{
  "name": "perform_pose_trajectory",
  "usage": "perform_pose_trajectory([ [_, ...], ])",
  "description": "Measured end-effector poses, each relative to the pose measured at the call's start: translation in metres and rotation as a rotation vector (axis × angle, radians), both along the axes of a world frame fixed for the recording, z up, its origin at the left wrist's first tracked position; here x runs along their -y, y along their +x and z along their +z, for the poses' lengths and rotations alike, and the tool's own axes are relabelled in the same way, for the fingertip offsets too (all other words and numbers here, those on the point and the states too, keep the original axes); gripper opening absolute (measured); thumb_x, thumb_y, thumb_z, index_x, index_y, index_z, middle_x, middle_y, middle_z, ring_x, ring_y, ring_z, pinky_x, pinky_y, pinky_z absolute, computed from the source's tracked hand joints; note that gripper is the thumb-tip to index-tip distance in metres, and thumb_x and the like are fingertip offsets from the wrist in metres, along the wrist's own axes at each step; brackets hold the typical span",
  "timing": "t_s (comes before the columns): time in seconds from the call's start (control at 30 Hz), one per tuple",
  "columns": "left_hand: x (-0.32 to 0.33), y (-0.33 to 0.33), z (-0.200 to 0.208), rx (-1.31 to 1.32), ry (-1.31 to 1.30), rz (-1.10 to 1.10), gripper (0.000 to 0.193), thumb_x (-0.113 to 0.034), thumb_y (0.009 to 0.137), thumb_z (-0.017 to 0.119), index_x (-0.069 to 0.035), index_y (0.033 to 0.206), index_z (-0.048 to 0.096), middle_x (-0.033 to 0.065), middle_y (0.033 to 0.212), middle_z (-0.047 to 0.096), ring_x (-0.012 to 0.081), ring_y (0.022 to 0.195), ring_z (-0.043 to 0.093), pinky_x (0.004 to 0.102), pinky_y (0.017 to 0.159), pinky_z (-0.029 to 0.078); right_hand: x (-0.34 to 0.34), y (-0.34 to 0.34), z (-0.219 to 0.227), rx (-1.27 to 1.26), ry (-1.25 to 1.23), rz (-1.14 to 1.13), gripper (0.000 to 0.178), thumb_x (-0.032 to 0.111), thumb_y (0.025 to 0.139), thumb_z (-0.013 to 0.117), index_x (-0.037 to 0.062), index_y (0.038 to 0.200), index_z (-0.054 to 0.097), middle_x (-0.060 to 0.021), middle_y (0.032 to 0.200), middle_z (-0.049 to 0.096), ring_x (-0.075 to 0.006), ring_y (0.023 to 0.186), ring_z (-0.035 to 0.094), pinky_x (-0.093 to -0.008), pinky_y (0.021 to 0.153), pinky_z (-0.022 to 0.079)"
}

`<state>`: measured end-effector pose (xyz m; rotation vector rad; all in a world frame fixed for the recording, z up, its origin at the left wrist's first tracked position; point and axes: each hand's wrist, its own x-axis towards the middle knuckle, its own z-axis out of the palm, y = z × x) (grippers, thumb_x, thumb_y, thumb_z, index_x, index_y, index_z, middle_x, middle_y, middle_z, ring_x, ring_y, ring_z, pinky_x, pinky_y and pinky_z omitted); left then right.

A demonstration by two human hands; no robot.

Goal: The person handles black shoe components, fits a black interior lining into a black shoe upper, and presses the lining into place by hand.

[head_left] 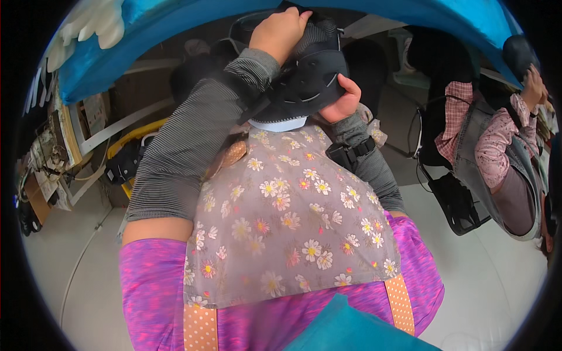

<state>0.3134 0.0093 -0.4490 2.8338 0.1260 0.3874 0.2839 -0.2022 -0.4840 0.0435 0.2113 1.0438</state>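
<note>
The person near me holds a soft, curved black fabric piece [304, 82], marked with short pale dashes and edged below in white zigzag, just beyond the grey, flower-printed cloth apron [275, 222]. The left hand [279, 35] curls over its top, while the right hand [341, 102] grips its right edge; finely striped grey fabric sleeves [187, 152] cover both forearms.

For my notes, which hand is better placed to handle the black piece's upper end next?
Probably the left hand, at the upper end of the black piece, while the right hand sits at its lower right edge.
</note>
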Motion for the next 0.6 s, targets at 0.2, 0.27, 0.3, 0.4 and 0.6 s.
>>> perform_pose_trajectory([
  [0.2,0.009,-0.006,0.012,-0.072,-0.093,0.107,0.029,-0.031,0.095,0.054,-0.003,0.091,0.060,0.0178,0.066,0.062,0.0351,0.063,0.064,0.0425,0.055,0.054,0.002,0.000,-0.005,0.037,-0.097,-0.011,0.057,0.023,0.087,0.051,-0.0040,0.136,0.041,-0.0210,0.138,0.047,-0.0376,0.127,0.046,-0.0528,0.110,0.032],
  [0.27,0.008,-0.005,0.014,0.018,-0.135,0.172,0.045,-0.044,0.094,0.052,-0.004,0.074,0.058,0.0191,0.061,0.061,0.0372,0.060,0.063,0.0445,0.053,0.052,0.001,0.001,-0.002,0.040,-0.118,-0.003,0.059,0.023,0.085,0.052,-0.0040,0.136,0.042,-0.0217,0.138,0.048,-0.0386,0.127,0.046,-0.0541,0.110,0.032],
  [0.3,0.008,-0.005,0.023,0.027,-0.132,0.168,0.045,-0.044,0.094,0.052,-0.004,0.074,0.058,0.0191,0.061,0.061,0.0372,0.060,0.063,0.0445,0.053,0.052,0.002,0.001,-0.001,0.020,-0.148,-0.014,0.060,0.023,0.083,0.053,-0.0039,0.136,0.042,-0.0223,0.137,0.048,-0.0396,0.127,0.046,-0.0553,0.110,0.032],
  [0.4,0.010,-0.006,0.043,0.018,-0.060,0.163,0.046,-0.045,0.094,0.052,-0.005,0.072,0.058,0.0188,0.062,0.061,0.0370,0.059,0.063,0.0439,0.051,0.052,0.005,-0.002,-0.005,-0.031,-0.063,0.018,0.060,0.022,0.082,0.053,-0.0040,0.135,0.042,-0.0224,0.137,0.049,-0.0399,0.126,0.047,-0.0554,0.109,0.032],
  [0.6,0.019,-0.001,0.063,0.088,-0.027,0.170,0.048,-0.047,0.093,0.053,-0.005,0.070,0.057,0.0173,0.061,0.062,0.0363,0.058,0.063,0.0435,0.049,0.051,0.007,0.011,0.013,0.190,-0.078,-0.020,0.059,0.020,0.081,0.054,-0.0069,0.133,0.043,-0.0243,0.134,0.050,-0.0401,0.123,0.049,-0.0545,0.108,0.035],
])
